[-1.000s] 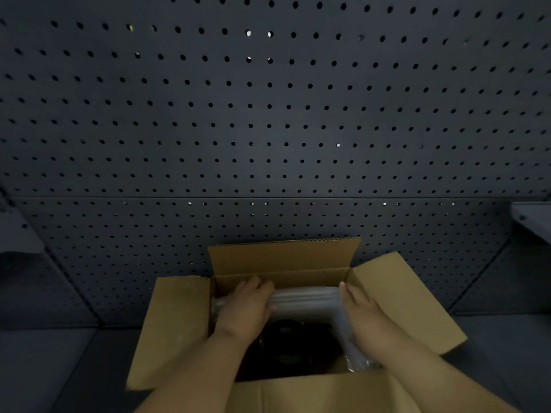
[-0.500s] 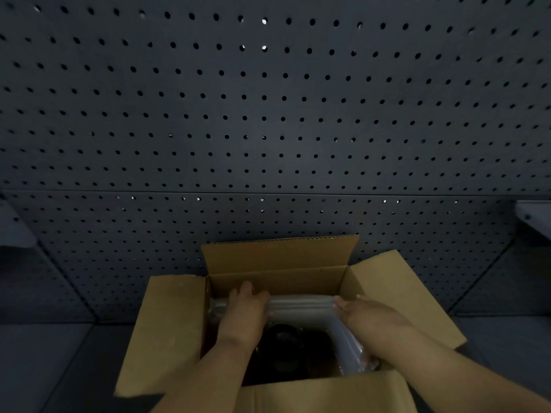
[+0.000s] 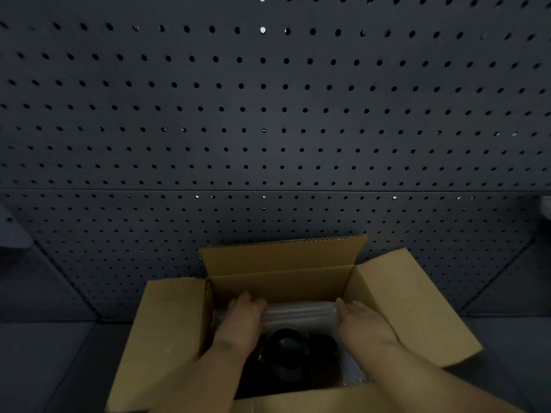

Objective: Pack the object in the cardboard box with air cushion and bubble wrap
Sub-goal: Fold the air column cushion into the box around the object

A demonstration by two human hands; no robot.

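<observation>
Object [image 3: 286, 350], dark and round, sat low in the cardboard box [image 3: 283, 281] at lower centre. Both the left hand [image 3: 243, 318] and right hand [image 3: 362, 321] pressed flat-fingered on the air cushion [image 3: 298, 312]; best to tuck it evenly along the far wall.

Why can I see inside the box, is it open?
Open. The cardboard box has its flaps folded outward, and both hands reach inside, the left hand and right hand on the air cushion.

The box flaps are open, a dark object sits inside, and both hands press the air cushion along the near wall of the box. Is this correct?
Not quite. In the head view both hands, left hand and right hand, press the air cushion along the far wall of the cardboard box, not the near one. The flaps are open; the dark object sits inside.
</observation>
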